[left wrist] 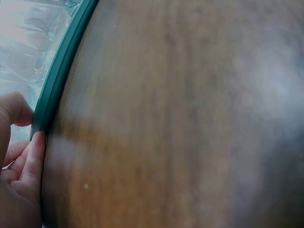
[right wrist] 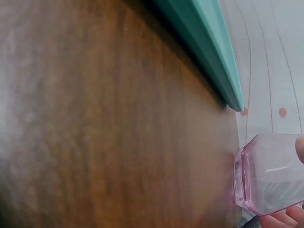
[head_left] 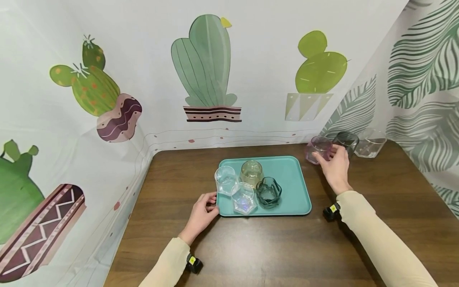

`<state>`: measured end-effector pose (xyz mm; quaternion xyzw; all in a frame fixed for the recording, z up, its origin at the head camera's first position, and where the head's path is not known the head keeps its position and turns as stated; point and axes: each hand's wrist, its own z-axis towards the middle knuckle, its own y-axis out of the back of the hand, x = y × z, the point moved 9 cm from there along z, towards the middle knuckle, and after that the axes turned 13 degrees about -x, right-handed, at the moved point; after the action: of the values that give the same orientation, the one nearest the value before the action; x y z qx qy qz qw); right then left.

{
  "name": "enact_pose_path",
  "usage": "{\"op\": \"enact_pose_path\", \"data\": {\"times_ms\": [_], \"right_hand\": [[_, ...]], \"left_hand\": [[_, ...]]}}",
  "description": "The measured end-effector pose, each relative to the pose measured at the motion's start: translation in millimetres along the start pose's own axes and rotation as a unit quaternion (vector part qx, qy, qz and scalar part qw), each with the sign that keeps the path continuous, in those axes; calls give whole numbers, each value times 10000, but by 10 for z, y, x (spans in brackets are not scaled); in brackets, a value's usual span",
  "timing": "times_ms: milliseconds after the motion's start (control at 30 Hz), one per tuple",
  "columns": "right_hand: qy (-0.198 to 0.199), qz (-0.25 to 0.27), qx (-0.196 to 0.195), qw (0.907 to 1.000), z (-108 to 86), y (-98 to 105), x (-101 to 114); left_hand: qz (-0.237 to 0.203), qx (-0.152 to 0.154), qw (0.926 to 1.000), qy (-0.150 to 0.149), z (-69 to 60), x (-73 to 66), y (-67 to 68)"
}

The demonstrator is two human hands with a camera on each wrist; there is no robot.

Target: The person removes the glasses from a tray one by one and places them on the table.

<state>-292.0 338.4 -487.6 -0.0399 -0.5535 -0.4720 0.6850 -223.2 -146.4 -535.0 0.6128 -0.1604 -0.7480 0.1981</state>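
My right hand (head_left: 336, 167) grips a pink-tinted clear glass (head_left: 318, 149) at the back right of the table, thumb on one side and fingers on the other. In the right wrist view the pink glass (right wrist: 273, 173) is upright relative to the tabletop; whether its base touches the wood I cannot tell. My left hand (head_left: 201, 213) holds the left rim of a teal tray (head_left: 288, 179), its fingertips at the edge in the left wrist view. On the tray stand two clear glasses (head_left: 226, 181), an amber glass (head_left: 252, 173) and a dark grey-green glass (head_left: 269, 193).
A dark grey glass (head_left: 347, 141) and a clear faceted glass (head_left: 371, 143) stand right of the pink one, beside the patterned wall cloth (head_left: 261, 71). The brown wooden table (head_left: 251, 247) extends around the tray. The tray's right half holds no glasses.
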Motion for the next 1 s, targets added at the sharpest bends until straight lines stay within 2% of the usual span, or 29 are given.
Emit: {"op": "enact_pose_path", "data": {"times_ms": [167, 667, 1000], "right_hand": [[42, -66, -82, 9999, 7, 14, -1], [123, -38, -85, 9999, 9, 22, -1], [322, 251, -183, 9990, -101, 157, 144]], "left_hand": [[-19, 24, 10000, 91, 6, 24, -8], [-45, 37, 10000, 45, 6, 18, -14], [-28, 32, 10000, 48, 2, 8, -3]]}}
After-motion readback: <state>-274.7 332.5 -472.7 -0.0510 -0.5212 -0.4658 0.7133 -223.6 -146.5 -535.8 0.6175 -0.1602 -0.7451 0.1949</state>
